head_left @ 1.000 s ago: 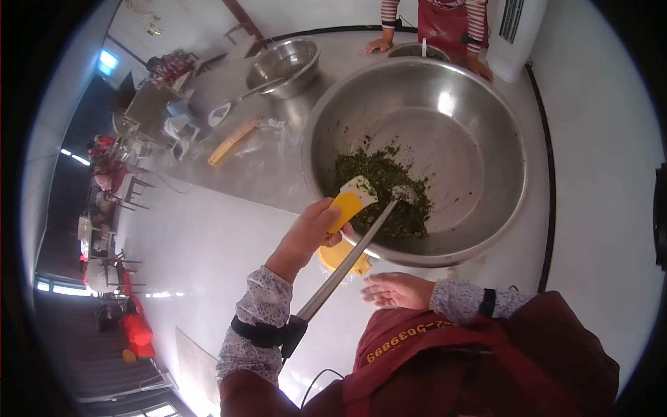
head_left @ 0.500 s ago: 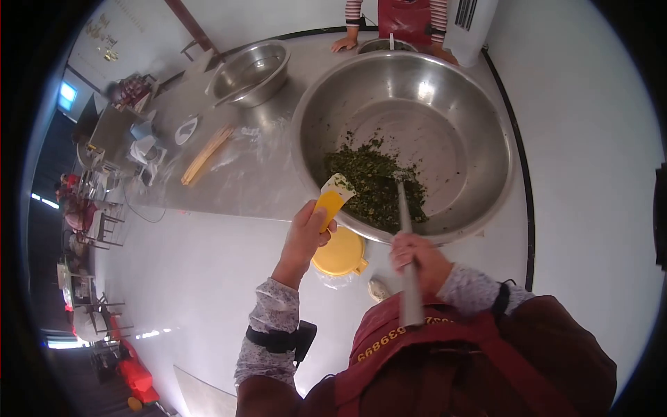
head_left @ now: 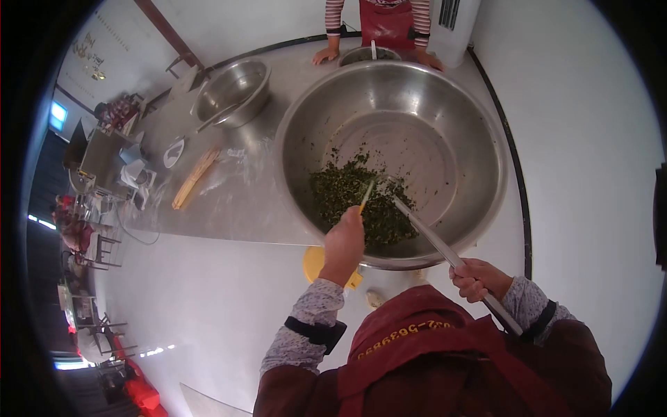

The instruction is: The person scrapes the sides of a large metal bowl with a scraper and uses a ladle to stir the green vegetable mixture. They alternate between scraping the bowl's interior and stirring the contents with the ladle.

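Basin (head_left: pixel 474 139), largest of three metal vessels, fills the centre of the frame, chopped greens (head_left: pixel 337 189) heaped in its lower left; there the left hand (head_left: pixel 343 243) has its grip closed on one yellow scraper (head_left: pixel 366 198), while the right hand (head_left: pixel 484 278) has its grip wrapped round one metal rod (head_left: pixel 432 238) slanting across the near rim. One smaller bowl (head_left: pixel 251 105) sits upper left, another (head_left: pixel 345 58) at top centre with one pale-handled utensil (head_left: pixel 374 50). One stick bundle (head_left: pixel 196 178) lies left on the bench (head_left: pixel 253 198), and the left hand partly hides one yellow lid (head_left: pixel 313 264).

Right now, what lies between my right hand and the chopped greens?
A long metal handle, crossing the near rim of the big bowl; the head view shows it.
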### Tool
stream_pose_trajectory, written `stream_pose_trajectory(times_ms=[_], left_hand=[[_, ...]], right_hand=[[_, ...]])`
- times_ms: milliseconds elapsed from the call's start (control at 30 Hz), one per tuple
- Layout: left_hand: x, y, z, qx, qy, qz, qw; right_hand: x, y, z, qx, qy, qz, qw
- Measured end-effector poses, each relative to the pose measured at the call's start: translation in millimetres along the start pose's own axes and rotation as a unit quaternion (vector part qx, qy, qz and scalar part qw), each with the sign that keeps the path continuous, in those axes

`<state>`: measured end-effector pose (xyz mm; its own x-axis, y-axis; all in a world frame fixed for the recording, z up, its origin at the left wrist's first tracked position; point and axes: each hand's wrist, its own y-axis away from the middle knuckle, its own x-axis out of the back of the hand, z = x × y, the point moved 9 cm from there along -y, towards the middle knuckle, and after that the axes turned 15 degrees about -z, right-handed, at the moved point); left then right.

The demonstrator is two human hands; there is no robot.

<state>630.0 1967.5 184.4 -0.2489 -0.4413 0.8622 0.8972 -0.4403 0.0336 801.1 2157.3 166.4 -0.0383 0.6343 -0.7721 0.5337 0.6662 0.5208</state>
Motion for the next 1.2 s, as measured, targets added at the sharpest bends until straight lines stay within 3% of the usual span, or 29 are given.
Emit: stream_pose_trajectory(times_ms=[100,233,333,433,533,733,1033,1100,1200], left_hand=[[-15,-11,17,-0.031,-0.026,0.011,0.999],[-17,-19,7,0.087,-0.04,-0.02,0.995],[-21,-22,16,0.093,-0.121,-0.106,0.983],[-35,-26,36,0.098,-0.203,-0.17,0.959],[-47,-35,52,0.087,-0.231,-0.165,0.955],[-60,-44,47,0.147,-0.288,-0.171,0.931],[-77,-56,-8,0.195,-0.239,-0.191,0.932],[-77,-61,-29,0.218,-0.205,-0.216,0.929],[-57,-63,-43,0.278,-0.174,-0.184,0.927]], right_hand=[[14,5,-5,-0.02,-0.018,-0.028,0.999],[29,16,-23,-0.053,-0.028,-0.049,0.997],[45,23,-43,-0.087,0.028,0.001,0.996],[56,21,-57,-0.106,0.049,-0.007,0.993],[65,19,-63,-0.122,0.04,-0.029,0.991],[73,17,-75,-0.153,0.062,-0.048,0.985],[82,20,-80,-0.181,0.091,-0.087,0.975],[84,22,-78,-0.192,0.109,-0.086,0.972],[86,21,-72,-0.205,0.089,-0.106,0.969]])
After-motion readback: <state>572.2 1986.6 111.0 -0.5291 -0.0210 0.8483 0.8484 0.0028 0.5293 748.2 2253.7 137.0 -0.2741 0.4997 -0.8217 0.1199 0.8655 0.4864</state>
